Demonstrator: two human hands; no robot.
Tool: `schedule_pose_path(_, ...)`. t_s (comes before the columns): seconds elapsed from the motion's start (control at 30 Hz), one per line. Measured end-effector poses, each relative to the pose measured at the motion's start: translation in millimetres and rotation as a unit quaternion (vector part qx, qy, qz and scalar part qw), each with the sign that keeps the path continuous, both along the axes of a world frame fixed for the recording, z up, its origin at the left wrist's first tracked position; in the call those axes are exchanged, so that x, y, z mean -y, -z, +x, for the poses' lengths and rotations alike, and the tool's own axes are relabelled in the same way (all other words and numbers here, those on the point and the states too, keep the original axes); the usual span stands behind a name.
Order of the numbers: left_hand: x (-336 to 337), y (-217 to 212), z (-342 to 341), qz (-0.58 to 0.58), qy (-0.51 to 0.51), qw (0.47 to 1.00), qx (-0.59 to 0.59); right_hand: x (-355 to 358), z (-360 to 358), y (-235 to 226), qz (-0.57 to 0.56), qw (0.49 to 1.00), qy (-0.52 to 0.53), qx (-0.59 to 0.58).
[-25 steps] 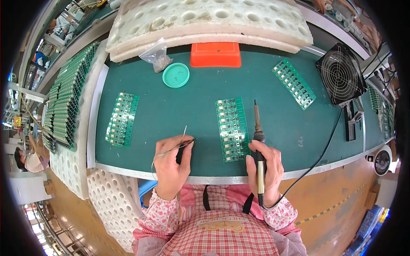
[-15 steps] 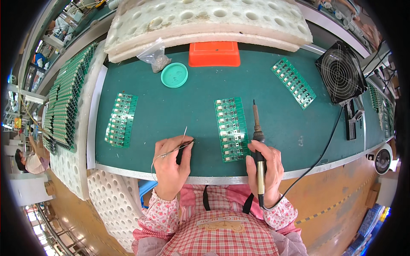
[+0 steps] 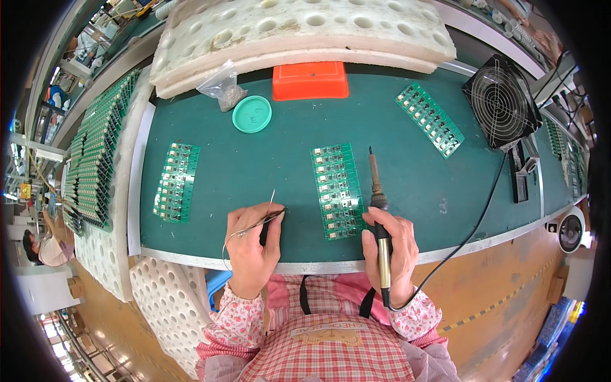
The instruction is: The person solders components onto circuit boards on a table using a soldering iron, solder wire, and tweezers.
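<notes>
- Nothing much has shifted since the earlier frames: both hands and the boards sit where they did, with only a slight drift of the view.
- Left hand (image 3: 251, 245): I see it closed on thin tweezers (image 3: 270, 218) and a strand of solder wire (image 3: 270, 197), resting on the mat (image 3: 254, 165) near the front edge.
- Right hand (image 3: 389, 251): wrapped in a fist round the soldering iron (image 3: 377, 204), thumb along the handle.
- Iron's long axis: runs nearly straight away from me, tip pointing to the far side, cable trailing off right.
- Centre board (image 3: 337, 191): a green panel lying lengthwise away from me, just left of the iron shaft, between my two hands. I judge the right hand nearer; the iron lies alongside its right edge, and I cannot tell whether they touch.
- Left board (image 3: 176, 183): well apart, left of the left hand.
- Right board (image 3: 430, 120): tilted, far right.
- Far side: teal lid (image 3: 252, 114), orange tray (image 3: 310, 80), small bag (image 3: 223, 86), fan (image 3: 503, 102).
- Left rim: stacked boards (image 3: 95, 153) on white foam (image 3: 124, 210).
</notes>
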State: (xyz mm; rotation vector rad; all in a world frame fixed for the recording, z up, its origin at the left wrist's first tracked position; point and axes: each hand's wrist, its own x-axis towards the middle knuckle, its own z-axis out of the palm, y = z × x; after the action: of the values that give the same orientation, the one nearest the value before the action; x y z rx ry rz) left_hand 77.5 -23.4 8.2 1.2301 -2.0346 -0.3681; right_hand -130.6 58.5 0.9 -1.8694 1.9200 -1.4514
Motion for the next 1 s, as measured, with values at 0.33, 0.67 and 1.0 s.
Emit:
schedule_pose_path(0.33, -5.1, -1.2, -36.0, 0.050, 0.101, 0.992, -0.055, -1.8, -0.6, -0.9, -0.021, 0.999, 0.010, 0.030)
schedule_pose_path(0.67, -5.2, -0.7, -39.4, 0.059, 0.094, 0.994, -0.023, -2.0, -2.5, -0.7, -0.024, 0.999, -0.002, 0.035)
schedule_pose_path(1.0, -3.5, 0.2, -40.3, 0.040, 0.097, 0.994, -0.011, -1.6, -2.6, -1.9, -0.018, 0.999, -0.005, 0.041)
